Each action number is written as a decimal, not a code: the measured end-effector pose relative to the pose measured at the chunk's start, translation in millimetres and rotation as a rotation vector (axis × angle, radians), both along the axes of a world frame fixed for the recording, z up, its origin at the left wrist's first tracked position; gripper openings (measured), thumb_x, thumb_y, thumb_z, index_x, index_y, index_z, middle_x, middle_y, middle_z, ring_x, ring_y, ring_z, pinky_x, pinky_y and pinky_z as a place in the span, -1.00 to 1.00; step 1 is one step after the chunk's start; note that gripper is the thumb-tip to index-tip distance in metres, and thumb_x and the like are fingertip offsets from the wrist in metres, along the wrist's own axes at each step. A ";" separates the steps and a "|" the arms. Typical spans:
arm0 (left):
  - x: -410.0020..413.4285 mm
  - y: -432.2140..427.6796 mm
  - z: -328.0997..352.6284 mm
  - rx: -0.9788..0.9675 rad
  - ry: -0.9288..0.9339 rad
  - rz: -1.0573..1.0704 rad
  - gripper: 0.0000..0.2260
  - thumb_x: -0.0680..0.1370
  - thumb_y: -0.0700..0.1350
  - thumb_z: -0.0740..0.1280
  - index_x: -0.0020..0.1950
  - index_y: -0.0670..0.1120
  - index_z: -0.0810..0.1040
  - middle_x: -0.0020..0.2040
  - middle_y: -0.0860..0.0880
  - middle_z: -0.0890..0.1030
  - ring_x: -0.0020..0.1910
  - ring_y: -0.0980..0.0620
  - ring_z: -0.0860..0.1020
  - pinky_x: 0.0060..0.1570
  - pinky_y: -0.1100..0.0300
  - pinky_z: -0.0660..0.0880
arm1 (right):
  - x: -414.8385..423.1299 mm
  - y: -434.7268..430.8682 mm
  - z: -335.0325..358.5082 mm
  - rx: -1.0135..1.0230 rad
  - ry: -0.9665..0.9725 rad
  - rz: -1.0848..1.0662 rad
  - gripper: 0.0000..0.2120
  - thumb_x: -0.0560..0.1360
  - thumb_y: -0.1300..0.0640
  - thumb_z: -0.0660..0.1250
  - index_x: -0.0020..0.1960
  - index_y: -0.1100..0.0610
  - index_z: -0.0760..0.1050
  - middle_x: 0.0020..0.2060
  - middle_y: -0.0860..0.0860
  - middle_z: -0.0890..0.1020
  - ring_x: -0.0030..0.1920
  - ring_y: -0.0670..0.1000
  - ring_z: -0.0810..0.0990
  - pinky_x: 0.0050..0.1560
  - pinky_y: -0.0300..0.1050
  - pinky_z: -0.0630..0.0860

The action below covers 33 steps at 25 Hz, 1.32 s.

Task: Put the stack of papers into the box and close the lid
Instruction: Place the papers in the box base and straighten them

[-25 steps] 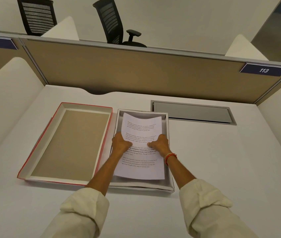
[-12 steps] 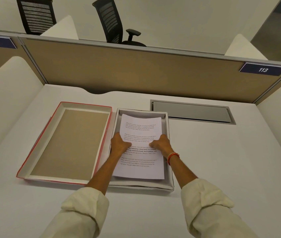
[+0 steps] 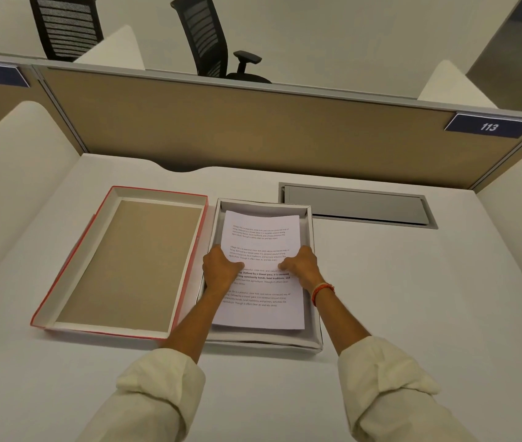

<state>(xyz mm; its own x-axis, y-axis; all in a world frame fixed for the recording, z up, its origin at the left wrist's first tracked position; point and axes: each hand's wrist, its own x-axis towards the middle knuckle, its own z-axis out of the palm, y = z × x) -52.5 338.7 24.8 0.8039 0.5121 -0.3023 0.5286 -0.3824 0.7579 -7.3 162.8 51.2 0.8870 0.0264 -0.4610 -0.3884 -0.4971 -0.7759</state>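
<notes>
A stack of white printed papers [image 3: 262, 237] lies inside the shallow white box [image 3: 316, 317] in the middle of the desk. My left hand [image 3: 219, 267] grips the stack's left edge and my right hand [image 3: 301, 266] grips its right edge, thumbs on the top sheet. The far end of the stack curls up a little. The box lid [image 3: 119, 266], red outside with a tan inner face, lies upside down just left of the box, touching it.
A grey cable hatch [image 3: 356, 205] is set into the white desk behind and right of the box. A tan partition [image 3: 253, 129] closes the back, white side dividers flank the desk. Two black chairs stand beyond the partition.
The papers have sunk lower into the box and flattened somewhat. Both hands keep their hold on the side edges and have barely shifted.
</notes>
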 end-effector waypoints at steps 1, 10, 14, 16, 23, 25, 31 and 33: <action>-0.5 0.3 -0.5 0.005 0.001 0.005 -0.50 0.35 -0.12 0.57 0.21 -0.22 0.48 0.18 -0.19 0.60 0.11 -0.19 0.60 -0.02 0.06 0.55 | -1.6 0.1 1.9 -0.006 -0.011 -0.003 -0.69 0.43 0.36 0.42 0.15 0.27 0.48 0.16 0.21 0.61 0.01 0.17 0.62 -0.12 -0.14 0.54; -3.3 4.2 -1.7 0.021 0.001 0.016 -0.46 0.31 -0.05 0.60 0.17 -0.19 0.47 0.14 -0.17 0.61 0.07 -0.18 0.61 0.05 -0.05 0.58 | -6.4 -5.5 3.0 -0.029 -0.013 -0.043 -0.66 0.43 0.37 0.40 -0.25 0.04 0.32 0.16 0.23 0.57 0.12 0.24 0.59 -0.06 -0.10 0.52; -0.5 10.9 -2.2 0.017 0.021 0.011 -0.53 0.27 -0.05 0.62 0.00 -0.21 0.49 0.05 -0.17 0.65 -0.03 -0.15 0.64 -0.10 -0.01 0.60 | -0.6 -8.7 -8.0 0.016 0.030 -0.076 -0.68 0.42 0.31 0.44 0.03 0.16 0.34 0.18 0.20 0.57 0.12 0.22 0.59 -0.04 -0.06 0.55; 1.2 14.1 -3.8 -0.009 0.021 0.007 -0.58 0.26 -0.08 0.62 -0.10 -0.19 0.46 0.01 -0.19 0.66 -0.06 -0.16 0.65 -0.15 -0.01 0.59 | 1.8 -9.6 -12.3 0.020 0.048 -0.086 -0.67 0.42 0.30 0.44 0.06 0.19 0.35 0.17 0.20 0.57 0.09 0.21 0.60 -0.03 -0.04 0.57; 3.4 16.1 -1.3 -0.173 0.023 0.030 -0.57 0.27 -0.18 0.62 0.03 -0.24 0.54 0.11 -0.20 0.65 0.00 -0.16 0.65 -0.04 0.00 0.63 | 9.7 -10.5 -18.6 0.020 0.111 -0.105 -0.67 0.41 0.32 0.44 0.06 0.21 0.36 0.14 0.19 0.57 0.02 0.15 0.56 -0.01 -0.02 0.57; 2.8 13.8 0.2 -0.186 0.024 0.032 -0.56 0.28 -0.20 0.61 0.06 -0.24 0.53 0.13 -0.19 0.64 0.04 -0.17 0.64 -0.04 0.04 0.60 | 9.8 -10.8 -20.0 0.019 0.114 -0.104 -0.68 0.41 0.32 0.44 0.06 0.22 0.36 0.12 0.18 0.57 0.01 0.15 0.56 -0.06 -0.04 0.55; 0.4 11.0 4.7 -0.169 0.049 0.028 -0.50 0.26 -0.18 0.62 0.11 -0.23 0.53 0.16 -0.19 0.63 0.05 -0.17 0.64 -0.02 0.02 0.59 | 10.0 -10.4 -18.8 0.016 0.106 -0.104 -0.71 0.40 0.34 0.42 -0.02 0.21 0.34 0.03 0.17 0.57 0.02 0.17 0.57 -0.11 -0.09 0.49; 0.3 10.9 5.9 -0.170 0.051 0.031 -0.51 0.27 -0.17 0.62 0.11 -0.22 0.52 0.16 -0.19 0.63 0.06 -0.17 0.63 0.00 0.02 0.59 | 9.9 -10.2 -18.8 0.016 0.105 -0.102 -0.71 0.39 0.35 0.42 -0.02 0.21 0.34 0.07 0.19 0.58 0.00 0.16 0.56 -0.11 -0.09 0.50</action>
<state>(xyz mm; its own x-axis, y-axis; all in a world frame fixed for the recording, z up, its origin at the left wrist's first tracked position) -52.2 349.5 30.7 0.7700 0.4742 -0.4269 0.5777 -0.2340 0.7820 2.6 152.6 32.4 0.8326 -0.0529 -0.5513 -0.5152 -0.4390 -0.7361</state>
